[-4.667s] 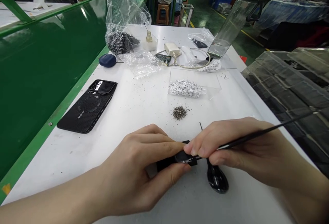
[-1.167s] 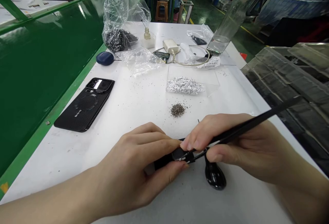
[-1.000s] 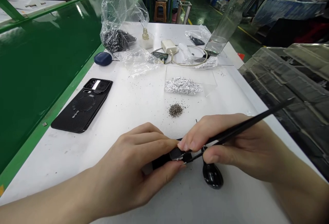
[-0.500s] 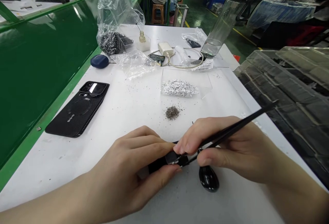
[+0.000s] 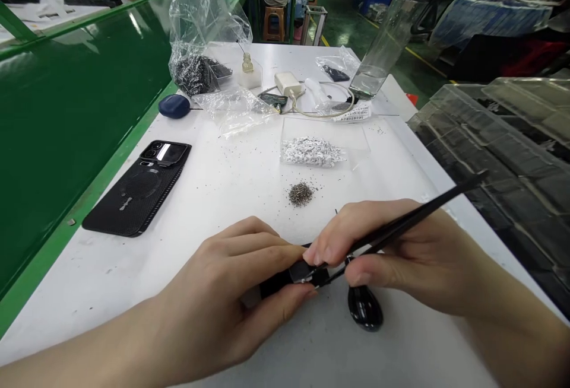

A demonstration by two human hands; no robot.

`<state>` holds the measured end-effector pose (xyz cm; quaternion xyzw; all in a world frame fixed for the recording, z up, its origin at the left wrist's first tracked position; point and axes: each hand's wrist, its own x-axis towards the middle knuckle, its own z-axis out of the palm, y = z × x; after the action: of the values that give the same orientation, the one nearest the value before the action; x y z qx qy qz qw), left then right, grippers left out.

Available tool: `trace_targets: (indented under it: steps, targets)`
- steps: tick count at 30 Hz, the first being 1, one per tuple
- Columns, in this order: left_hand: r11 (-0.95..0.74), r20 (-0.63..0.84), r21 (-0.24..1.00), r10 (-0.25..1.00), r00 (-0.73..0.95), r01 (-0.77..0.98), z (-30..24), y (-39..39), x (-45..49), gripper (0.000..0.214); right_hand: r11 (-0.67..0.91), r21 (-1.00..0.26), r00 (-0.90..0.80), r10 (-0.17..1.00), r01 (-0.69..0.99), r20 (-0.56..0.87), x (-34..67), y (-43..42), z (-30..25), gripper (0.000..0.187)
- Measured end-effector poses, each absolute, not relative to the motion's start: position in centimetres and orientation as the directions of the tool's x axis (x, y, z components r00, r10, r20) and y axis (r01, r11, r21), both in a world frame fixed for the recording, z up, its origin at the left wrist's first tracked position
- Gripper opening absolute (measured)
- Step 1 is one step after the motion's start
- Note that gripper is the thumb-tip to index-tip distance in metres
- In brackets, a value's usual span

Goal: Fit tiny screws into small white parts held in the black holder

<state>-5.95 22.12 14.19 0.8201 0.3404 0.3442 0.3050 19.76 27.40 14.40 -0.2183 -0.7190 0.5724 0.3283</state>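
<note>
Glossy green panelling edges the white bench, where a perforated black phone case lies. The left hand pinches a small black part just above the bench. The right hand grips slim black tweezers, their tips at that part, above a glossy black oval piece. The print on a small white label is too small to read.

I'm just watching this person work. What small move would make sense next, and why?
Probably a slow, slight nudge of the black tweezers against the small black piece, made with the right hand. The tweezer tips are already at the piece, and the left hand pinches it between thumb and fingers, so it looks steady enough for fine work.
</note>
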Motion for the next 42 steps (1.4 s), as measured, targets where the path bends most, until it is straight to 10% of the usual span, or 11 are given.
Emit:
trace_targets:
  steps: [42]
  targets:
    - [-0.576, 0.347, 0.747, 0.764, 0.545, 0.331, 14.21, 22.03, -5.76, 0.010, 0.200, -0.978, -0.696, 0.694, -0.062, 0.186, 20.01, 27.39, 14.25, 0.016]
